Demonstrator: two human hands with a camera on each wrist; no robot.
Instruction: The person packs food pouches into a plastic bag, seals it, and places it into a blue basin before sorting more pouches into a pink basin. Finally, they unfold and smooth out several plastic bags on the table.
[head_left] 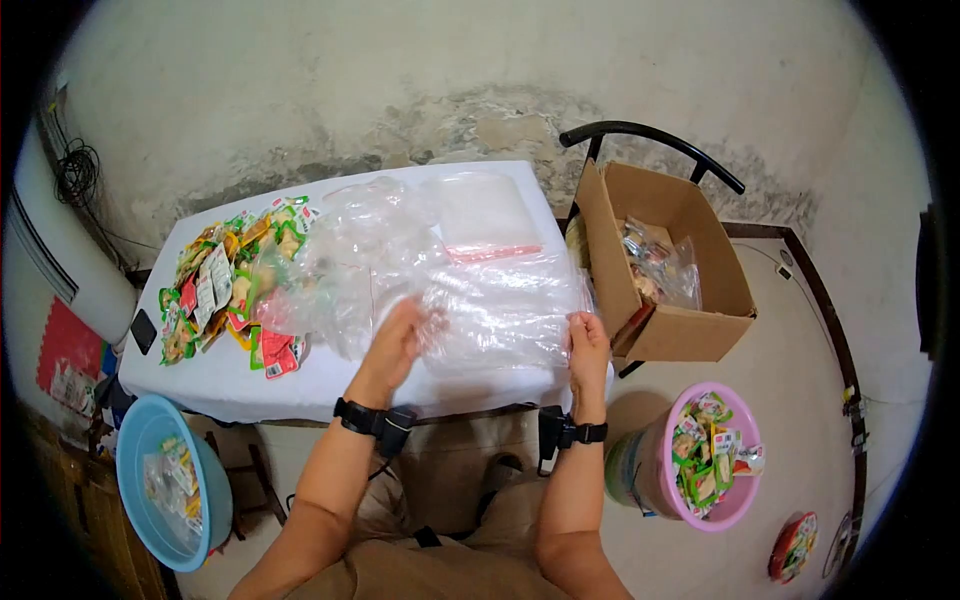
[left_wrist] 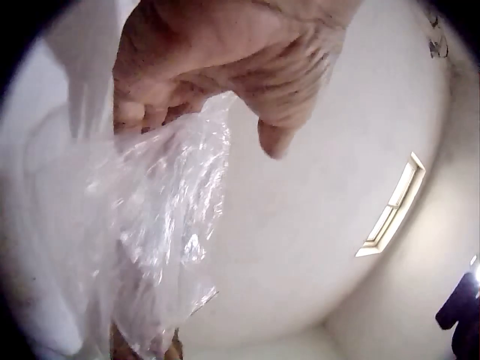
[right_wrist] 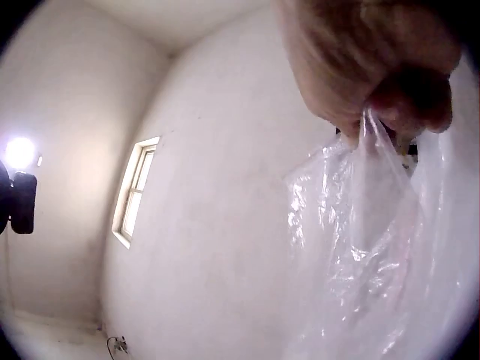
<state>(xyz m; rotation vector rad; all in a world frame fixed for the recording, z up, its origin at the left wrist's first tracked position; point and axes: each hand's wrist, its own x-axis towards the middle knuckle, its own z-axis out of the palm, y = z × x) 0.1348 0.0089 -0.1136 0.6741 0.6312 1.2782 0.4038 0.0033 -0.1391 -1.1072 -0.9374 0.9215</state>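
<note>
A clear plastic bag (head_left: 505,310) lies stretched between my two hands over the front of the white-covered table. My right hand (head_left: 588,345) pinches its right edge, and in the right wrist view the gathered film (right_wrist: 382,217) hangs from the curled fingers. My left hand (head_left: 398,340) is at the bag's left end. In the left wrist view its thumb (left_wrist: 276,139) stands apart from the fingers, which lie against the crinkled film (left_wrist: 172,202). Behind the bag is a stack of flat clear bags (head_left: 485,205) with a red strip, and puffed clear bags (head_left: 375,215) beside it.
Colourful food packets (head_left: 215,285) are heaped on the table's left, near a phone (head_left: 143,332). An open cardboard box (head_left: 690,335) with bagged packets stands at right. A blue basin (head_left: 215,480) and a pink bucket (head_left: 748,495) flank my legs.
</note>
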